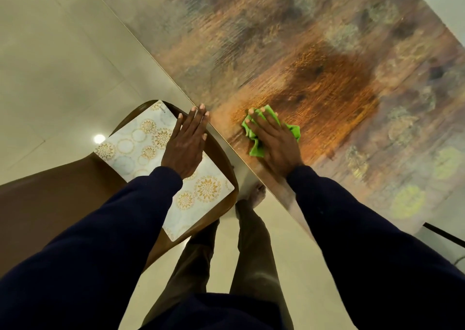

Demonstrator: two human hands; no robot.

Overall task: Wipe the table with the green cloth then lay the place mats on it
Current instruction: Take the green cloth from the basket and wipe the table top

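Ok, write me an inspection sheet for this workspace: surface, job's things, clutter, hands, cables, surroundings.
Surface: table, glossy top patterned in brown, orange and grey.
Job's things: green cloth crumpled on the table near its edge, under the right hand; place mats, white with gold circles, on the chair seat, not yet on the table.
Clutter: nothing seen.
Hands: left hand flat, fingers straight, above the mats, fingertips by the table edge; right hand presses the cloth.
Cables: none certain; a dark strip past the table's end, cannot tell what.
Surroundings: pale tiled floor; brown chair beside the table.
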